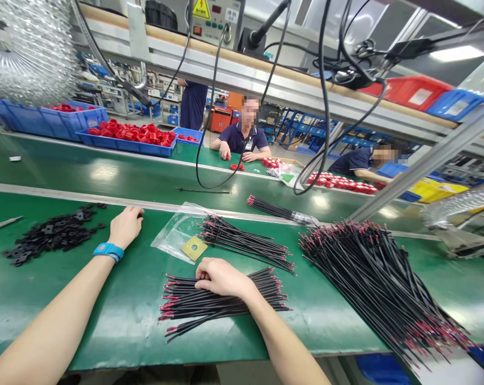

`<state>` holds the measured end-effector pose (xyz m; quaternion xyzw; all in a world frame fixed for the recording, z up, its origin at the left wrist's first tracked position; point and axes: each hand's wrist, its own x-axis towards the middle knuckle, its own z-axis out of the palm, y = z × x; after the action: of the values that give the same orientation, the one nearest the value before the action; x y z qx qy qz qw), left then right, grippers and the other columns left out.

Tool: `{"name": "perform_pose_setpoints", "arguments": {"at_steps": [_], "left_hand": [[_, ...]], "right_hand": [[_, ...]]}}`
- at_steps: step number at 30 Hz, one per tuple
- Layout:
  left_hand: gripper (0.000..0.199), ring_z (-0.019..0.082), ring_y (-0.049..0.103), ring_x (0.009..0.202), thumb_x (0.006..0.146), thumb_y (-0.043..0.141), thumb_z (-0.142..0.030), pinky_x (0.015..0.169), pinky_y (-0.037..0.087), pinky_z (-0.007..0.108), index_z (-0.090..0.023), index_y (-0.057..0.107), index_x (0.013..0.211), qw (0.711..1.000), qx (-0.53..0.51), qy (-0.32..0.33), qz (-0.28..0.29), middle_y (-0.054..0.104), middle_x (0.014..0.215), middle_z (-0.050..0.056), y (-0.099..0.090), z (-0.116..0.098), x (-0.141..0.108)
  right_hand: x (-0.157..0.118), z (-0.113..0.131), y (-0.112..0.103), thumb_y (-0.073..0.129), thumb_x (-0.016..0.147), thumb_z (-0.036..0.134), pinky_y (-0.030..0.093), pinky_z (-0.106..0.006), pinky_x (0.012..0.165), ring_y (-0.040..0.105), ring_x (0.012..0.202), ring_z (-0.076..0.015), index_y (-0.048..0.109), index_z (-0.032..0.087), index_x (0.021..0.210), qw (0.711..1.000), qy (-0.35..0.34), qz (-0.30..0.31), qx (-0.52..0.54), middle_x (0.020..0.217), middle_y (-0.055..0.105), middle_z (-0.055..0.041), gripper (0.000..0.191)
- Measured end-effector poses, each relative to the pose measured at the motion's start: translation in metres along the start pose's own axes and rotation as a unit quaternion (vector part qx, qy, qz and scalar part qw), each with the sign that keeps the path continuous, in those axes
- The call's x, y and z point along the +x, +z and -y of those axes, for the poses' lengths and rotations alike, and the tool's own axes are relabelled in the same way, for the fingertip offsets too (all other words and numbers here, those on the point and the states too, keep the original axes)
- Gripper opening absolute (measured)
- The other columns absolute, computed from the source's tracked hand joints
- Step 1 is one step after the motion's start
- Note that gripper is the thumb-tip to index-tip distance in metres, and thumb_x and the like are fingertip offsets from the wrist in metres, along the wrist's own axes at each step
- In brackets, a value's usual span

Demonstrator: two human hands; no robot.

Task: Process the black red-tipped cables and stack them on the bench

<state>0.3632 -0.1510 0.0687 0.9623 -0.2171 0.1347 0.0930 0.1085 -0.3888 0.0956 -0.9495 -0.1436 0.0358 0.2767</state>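
My right hand [222, 277] lies over a spread of black wires [225, 305] with red ends at the front of the bench. Its thumb and fingers curl in around one or more of the wires; the exact grip is partly hidden. My left hand [125, 227], with a blue wrist strap [109, 250] below it, is beside a pile of small black flat parts [53, 232]. Those fingers are bent together, and anything between them is hidden. Behind my right hand, a second group of black wires [245, 243] lies by a clear plastic bag [171, 235] and a yellow square piece with a hole [187, 247].
A large heap of black wires [370, 278] covers the right side. A tied wire bundle [271, 207] lies farther back. Blue trays [125, 146] hold red parts. Black cables [324, 107] hang from the overhead rail. Co-workers sit across the bench, one with a hand [224, 151] on red parts.
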Motion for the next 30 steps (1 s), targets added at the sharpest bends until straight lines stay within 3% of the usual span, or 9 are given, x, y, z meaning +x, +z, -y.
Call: {"name": "perform_pose_setpoints", "arguments": {"at_steps": [5, 9, 12, 17, 21, 23, 27, 30], "left_hand": [[0.037, 0.026, 0.059, 0.098, 0.093, 0.033, -0.023, 0.065, 0.043, 0.032, -0.017, 0.065, 0.112, 0.998, 0.036, 0.054, -0.013, 0.06, 0.11, 0.013, 0.001, -0.003, -0.003], [0.042, 0.027, 0.06, 0.097, 0.091, 0.03, -0.016, 0.068, 0.044, 0.032, -0.014, 0.068, 0.108, 0.995, 0.062, 0.073, 0.028, 0.059, 0.104, 0.016, -0.003, -0.006, -0.003], [0.042, 0.029, 0.061, 0.093, 0.089, 0.03, -0.013, 0.068, 0.045, 0.034, -0.012, 0.068, 0.105, 0.99, 0.089, 0.084, 0.065, 0.06, 0.098, 0.017, -0.008, -0.012, -0.004], [0.035, 0.032, 0.063, 0.091, 0.087, 0.032, -0.009, 0.07, 0.045, 0.035, -0.006, 0.067, 0.09, 0.983, 0.118, 0.096, 0.101, 0.062, 0.09, 0.02, -0.013, -0.023, -0.008], [0.035, 0.032, 0.064, 0.087, 0.087, 0.031, -0.008, 0.068, 0.045, 0.035, -0.006, 0.066, 0.089, 0.985, 0.113, 0.091, 0.093, 0.063, 0.089, 0.02, -0.015, -0.027, -0.01], [0.037, 0.031, 0.064, 0.088, 0.087, 0.029, -0.007, 0.069, 0.045, 0.035, -0.006, 0.065, 0.095, 0.986, 0.111, 0.086, 0.084, 0.062, 0.092, 0.02, -0.016, -0.026, -0.01], [0.038, 0.031, 0.062, 0.09, 0.086, 0.027, -0.005, 0.068, 0.045, 0.034, -0.004, 0.065, 0.091, 0.988, 0.115, 0.07, 0.078, 0.059, 0.098, 0.023, -0.017, -0.025, -0.011], [0.037, 0.032, 0.06, 0.091, 0.087, 0.028, -0.007, 0.067, 0.044, 0.035, -0.005, 0.065, 0.09, 0.988, 0.121, 0.055, 0.073, 0.058, 0.097, 0.023, -0.017, -0.025, -0.012]], "right_hand": [[-0.001, 0.001, 0.001, 0.074, 0.081, 0.028, 0.034, -0.019, 0.061, 0.051, 0.069, -0.0097, 0.062, 0.016, 0.079, 1.0, -0.004, 0.0, 0.015, 0.076, 0.059, 0.0021, 0.017], [0.002, 0.003, 0.0, 0.072, 0.081, 0.021, 0.032, -0.019, 0.059, 0.048, 0.064, -0.0086, 0.06, 0.016, 0.076, 0.999, 0.002, 0.007, 0.047, 0.073, 0.057, 0.0034, 0.014], [0.004, 0.002, -0.002, 0.065, 0.086, 0.017, 0.036, -0.019, 0.062, 0.051, 0.066, -0.0096, 0.061, 0.017, 0.086, 0.997, 0.022, -0.004, 0.08, 0.075, 0.059, 0.0025, 0.003], [0.007, -0.002, -0.006, 0.047, 0.096, 0.017, 0.043, -0.024, 0.087, 0.057, 0.095, -0.0142, 0.061, 0.018, 0.108, 0.984, 0.002, -0.152, 0.089, 0.103, 0.06, -0.006, 0.018], [0.008, -0.003, -0.009, 0.043, 0.098, 0.023, 0.045, -0.024, 0.081, 0.06, 0.089, -0.0147, 0.061, 0.018, 0.113, 0.955, 0.03, -0.296, 0.012, 0.102, 0.062, -0.0073, 0.024], [0.007, -0.004, -0.009, 0.044, 0.099, 0.027, 0.043, -0.023, 0.073, 0.06, 0.078, -0.0134, 0.065, 0.019, 0.111, 0.943, 0.044, -0.325, -0.058, 0.092, 0.065, -0.0055, 0.025], [0.008, -0.013, -0.006, 0.05, 0.098, 0.037, 0.036, -0.024, 0.062, 0.058, 0.065, -0.0115, 0.072, 0.021, 0.087, 0.948, 0.064, -0.261, -0.172, 0.071, 0.061, -0.0014, 0.029], [0.011, -0.021, 0.0, 0.053, 0.097, 0.034, 0.033, -0.024, 0.059, 0.058, 0.064, -0.0117, 0.073, 0.021, 0.081, 0.954, 0.086, -0.196, -0.21, 0.071, 0.061, -0.0017, 0.028]]}}
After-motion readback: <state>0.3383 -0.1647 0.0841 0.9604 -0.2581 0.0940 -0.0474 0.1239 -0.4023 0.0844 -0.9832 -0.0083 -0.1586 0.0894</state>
